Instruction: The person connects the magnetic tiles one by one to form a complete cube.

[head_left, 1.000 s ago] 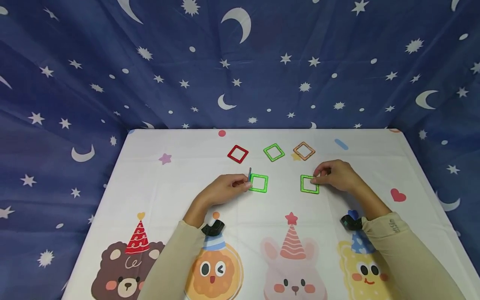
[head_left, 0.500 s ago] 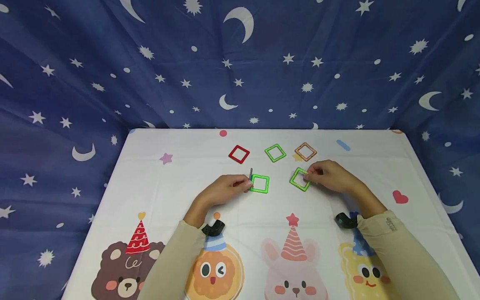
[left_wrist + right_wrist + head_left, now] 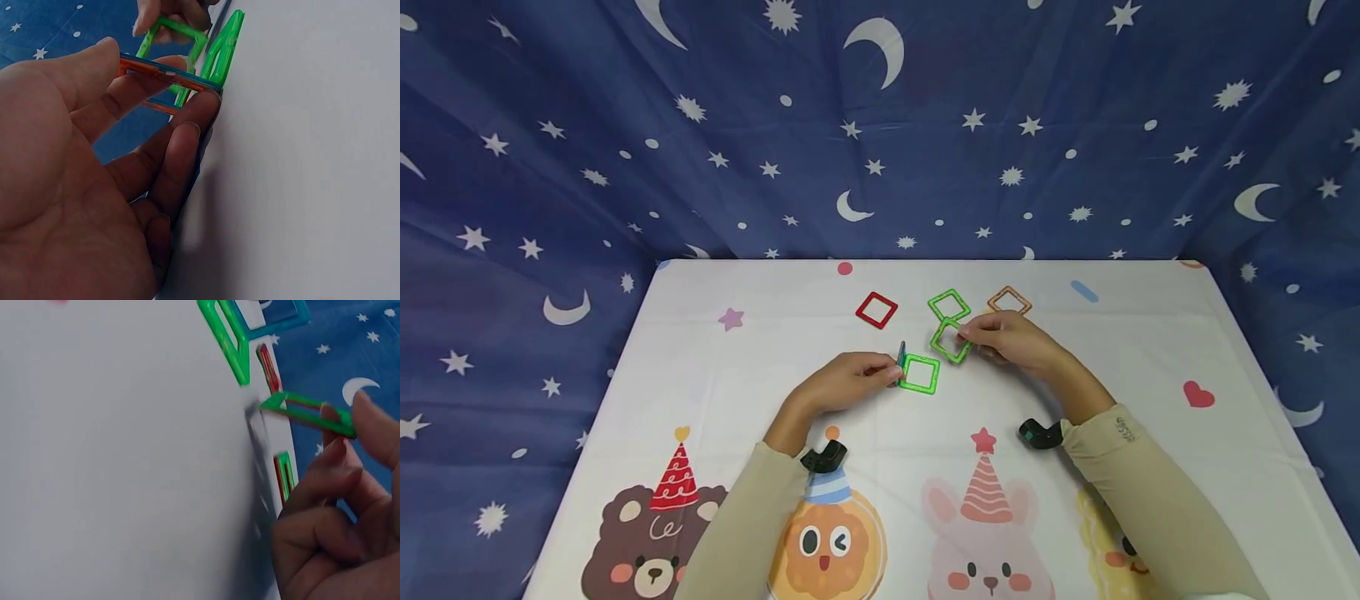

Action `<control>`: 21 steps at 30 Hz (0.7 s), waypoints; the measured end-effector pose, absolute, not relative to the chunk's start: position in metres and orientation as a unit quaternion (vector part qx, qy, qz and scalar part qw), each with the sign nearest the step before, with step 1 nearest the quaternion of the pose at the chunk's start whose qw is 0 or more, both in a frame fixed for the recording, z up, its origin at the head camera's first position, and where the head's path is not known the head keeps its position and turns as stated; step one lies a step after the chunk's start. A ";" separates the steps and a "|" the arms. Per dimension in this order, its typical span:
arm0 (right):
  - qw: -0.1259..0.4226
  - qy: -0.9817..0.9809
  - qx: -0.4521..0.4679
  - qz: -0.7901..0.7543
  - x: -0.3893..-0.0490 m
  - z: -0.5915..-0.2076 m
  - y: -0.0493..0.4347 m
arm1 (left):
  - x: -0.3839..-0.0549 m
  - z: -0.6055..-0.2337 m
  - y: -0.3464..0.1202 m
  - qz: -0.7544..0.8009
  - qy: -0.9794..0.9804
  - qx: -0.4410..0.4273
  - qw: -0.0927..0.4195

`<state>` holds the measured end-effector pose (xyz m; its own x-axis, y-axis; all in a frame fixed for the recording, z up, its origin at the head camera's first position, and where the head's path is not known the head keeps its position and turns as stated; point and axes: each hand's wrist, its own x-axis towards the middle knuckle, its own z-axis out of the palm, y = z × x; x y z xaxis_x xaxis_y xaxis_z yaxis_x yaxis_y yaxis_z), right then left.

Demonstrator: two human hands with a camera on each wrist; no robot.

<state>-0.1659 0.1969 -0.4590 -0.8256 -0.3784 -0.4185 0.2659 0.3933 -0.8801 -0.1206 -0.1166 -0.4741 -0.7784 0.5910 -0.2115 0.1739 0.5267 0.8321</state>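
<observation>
Between the thumb and fingers of my left hand is a square-frame building tile standing on edge, blue with an orange side. A bright green square-frame tile lies flat against its foot, pointing right. My right hand pinches a second green tile by its right corner. In the right wrist view this held green tile is tilted above the table, apart from the flat one. From the head view it appears to overlap the near corner of a back green tile.
Behind the hands, a red square tile lies left of the back green one. An orange tile lies to the right, partly covered by my right hand. The white table cover has printed cartoon figures; a starry blue curtain surrounds it.
My right hand has lifted its green tile and carried it left, turning it, toward the left-hand tiles. My left hand stays nearly still; the flat green tile has turned slightly.
</observation>
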 end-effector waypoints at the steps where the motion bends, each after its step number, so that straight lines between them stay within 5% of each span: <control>1: 0.288 0.787 -0.034 -0.545 -0.166 -0.459 0.192 | -0.121 -0.474 -0.116 0.429 0.840 0.229 0.241; 21: 0.291 0.801 -0.044 -0.521 -0.164 -0.468 0.156 | -0.121 -0.474 -0.115 0.425 0.840 0.225 0.250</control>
